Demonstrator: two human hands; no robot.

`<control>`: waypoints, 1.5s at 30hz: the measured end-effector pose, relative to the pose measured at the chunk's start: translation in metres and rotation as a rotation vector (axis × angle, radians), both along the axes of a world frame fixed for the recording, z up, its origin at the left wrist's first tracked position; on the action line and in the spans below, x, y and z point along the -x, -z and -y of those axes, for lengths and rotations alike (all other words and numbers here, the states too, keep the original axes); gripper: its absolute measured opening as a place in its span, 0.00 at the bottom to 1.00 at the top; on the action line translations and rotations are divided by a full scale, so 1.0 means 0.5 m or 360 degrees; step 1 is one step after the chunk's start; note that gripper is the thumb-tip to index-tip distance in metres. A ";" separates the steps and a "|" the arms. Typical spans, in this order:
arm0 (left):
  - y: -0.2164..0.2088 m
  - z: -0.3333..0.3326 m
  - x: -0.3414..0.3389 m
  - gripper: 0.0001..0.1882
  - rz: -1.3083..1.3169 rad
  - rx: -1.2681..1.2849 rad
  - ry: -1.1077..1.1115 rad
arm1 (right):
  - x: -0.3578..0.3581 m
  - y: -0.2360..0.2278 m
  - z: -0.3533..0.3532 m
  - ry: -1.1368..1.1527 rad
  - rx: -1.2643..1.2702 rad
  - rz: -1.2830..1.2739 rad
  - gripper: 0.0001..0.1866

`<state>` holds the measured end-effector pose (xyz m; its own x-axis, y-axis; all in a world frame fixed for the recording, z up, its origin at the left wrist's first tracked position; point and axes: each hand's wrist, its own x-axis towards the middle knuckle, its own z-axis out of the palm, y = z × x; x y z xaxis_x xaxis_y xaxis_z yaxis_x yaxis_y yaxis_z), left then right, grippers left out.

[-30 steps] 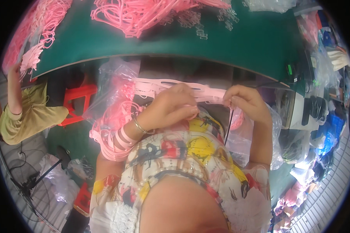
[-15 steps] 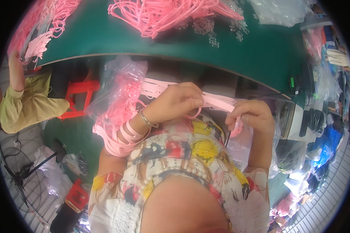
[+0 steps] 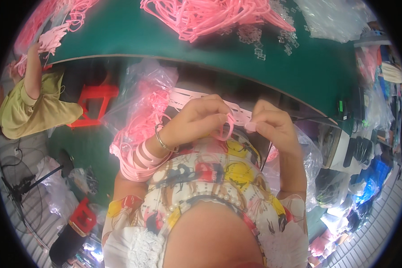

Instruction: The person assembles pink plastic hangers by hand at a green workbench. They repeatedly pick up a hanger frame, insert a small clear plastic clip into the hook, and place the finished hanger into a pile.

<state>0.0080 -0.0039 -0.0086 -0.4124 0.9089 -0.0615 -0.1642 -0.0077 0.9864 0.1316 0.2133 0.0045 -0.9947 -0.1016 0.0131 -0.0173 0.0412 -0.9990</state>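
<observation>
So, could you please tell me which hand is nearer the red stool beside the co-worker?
Left: the left hand is right of the red stool; the right hand is farther right.

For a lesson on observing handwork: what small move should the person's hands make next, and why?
Perhaps the right hand should ease its pinched end gently away from the left hand, to lay the pink strips straighter. The strips span the gap between the hands, and a pink loop curls loosely at the left hand's fingertips, which suggests some slack.
</observation>
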 end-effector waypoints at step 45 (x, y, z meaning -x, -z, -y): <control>-0.004 0.069 0.047 0.06 0.0658 0.0318 -0.0105 | 0.106 0.100 0.050 -0.0275 0.0852 0.0468 0.05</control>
